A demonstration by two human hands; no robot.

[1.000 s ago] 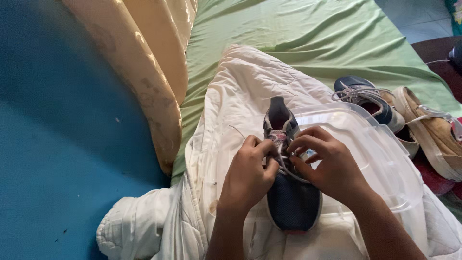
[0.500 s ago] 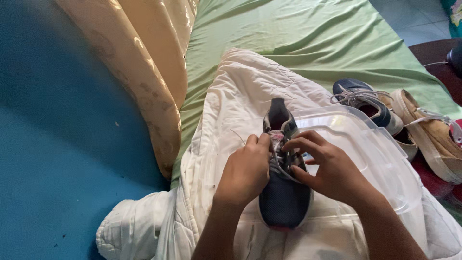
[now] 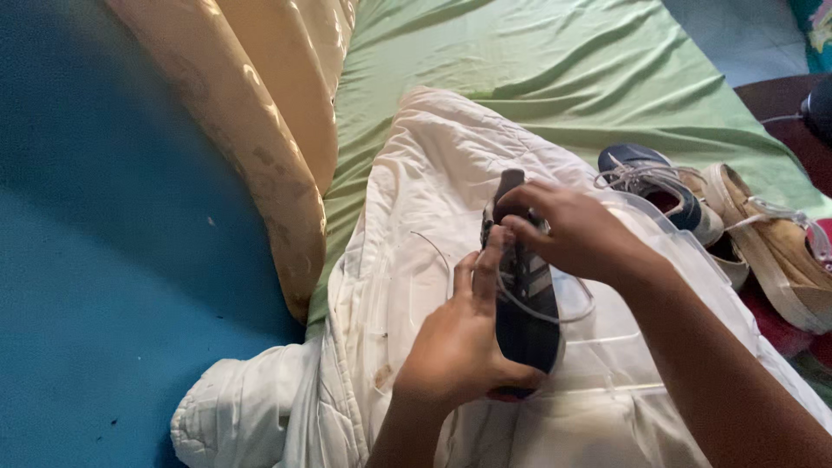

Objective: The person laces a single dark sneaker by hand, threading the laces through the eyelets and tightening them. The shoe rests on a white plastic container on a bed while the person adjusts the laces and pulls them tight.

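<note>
At centre, on a white quilt [image 3: 416, 199]: left hand [image 3: 459, 347] closed round a dark shoe [image 3: 524, 303], right hand [image 3: 576, 230] pinching its lace [image 3: 542, 314]. Light, soft upper, stiff sole; best gripped at sole. More shoes [image 3: 659, 186] at 2 o'clock.

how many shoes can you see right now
3: a dark sneaker held in both hands over the white quilt, a navy sneaker and a tan shoe at right. More may be hidden.

Open white quilt [image 3: 433, 173] lies left of the hands; a dark sneaker [image 3: 659, 186] and tan shoe [image 3: 776, 247] crowd the right
</note>
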